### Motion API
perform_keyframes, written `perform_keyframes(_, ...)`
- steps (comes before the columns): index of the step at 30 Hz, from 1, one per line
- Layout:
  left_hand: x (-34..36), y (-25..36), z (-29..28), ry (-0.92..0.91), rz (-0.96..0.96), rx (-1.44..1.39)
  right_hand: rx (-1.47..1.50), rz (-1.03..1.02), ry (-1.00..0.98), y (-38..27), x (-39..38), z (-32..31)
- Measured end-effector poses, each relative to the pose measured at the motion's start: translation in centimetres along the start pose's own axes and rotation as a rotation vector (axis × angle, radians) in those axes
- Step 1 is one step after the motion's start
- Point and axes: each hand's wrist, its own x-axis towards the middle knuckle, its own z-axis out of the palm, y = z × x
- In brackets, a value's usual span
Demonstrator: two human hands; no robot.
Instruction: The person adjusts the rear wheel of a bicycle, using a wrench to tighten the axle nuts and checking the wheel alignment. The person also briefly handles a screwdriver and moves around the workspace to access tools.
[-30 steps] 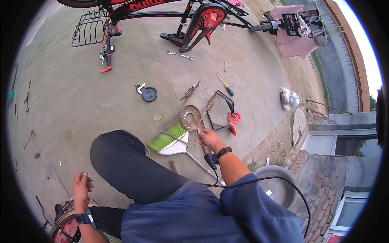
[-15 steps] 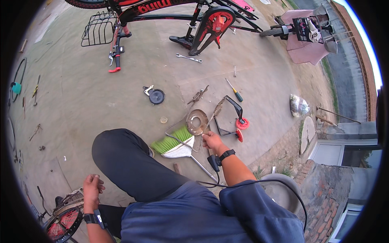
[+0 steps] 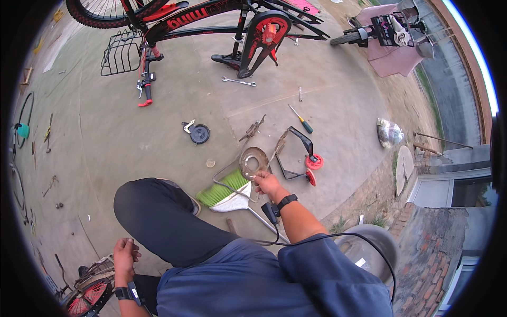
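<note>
round metal disc [image 3: 253, 161] sits low over the concrete ground [image 3: 105, 142], just above a green-bristled broom [image 3: 219, 191]. right hand [image 3: 266, 184] closed on the disc's lower edge. left hand [image 3: 125, 254] loosely curled, empty, beside a small red wheel [image 3: 87, 296]. pliers [image 3: 252, 129] nearby.

A red and black bicycle [image 3: 211, 21] with a black wire basket [image 3: 122, 53] stands along the far edge of the grey concrete ground [image 3: 95, 137]. A silver wrench [image 3: 238, 81] and a green-handled screwdriver [image 3: 301, 119] lie on the concrete. A rusty brown metal disc [image 3: 253, 161] sits by a green-bristled brush [image 3: 219, 191] with a white head. A black frame [image 3: 297, 153] carries two red wheels [image 3: 315, 161]. The person wears black trousers [image 3: 169, 222], a blue top [image 3: 264, 280] and black wristbands [image 3: 286, 201].
</note>
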Motion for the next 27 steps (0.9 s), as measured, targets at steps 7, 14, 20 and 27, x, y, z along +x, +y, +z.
perform_keyframes(7, -0.4, -0.5, -0.4, 0.017, 0.013, 0.008, 0.011, -0.007, -0.005, 0.3, -0.9, 0.2)
perform_keyframes(14, 0.7, -1.2, -4.1, 0.070, 0.061, -0.112, -0.223, -0.262, -0.048, -1.7, 5.2, 2.7)
perform_keyframes(20, 4.3, -6.6, -7.9, 0.094, -0.041, -0.225, -0.447, -0.369, -0.161, -18.9, 1.8, 13.8)
perform_keyframes(27, 6.5, -8.0, -7.6, -0.040, -0.148, -0.321, -0.819, -0.553, -0.292, -30.5, -1.6, 31.1)
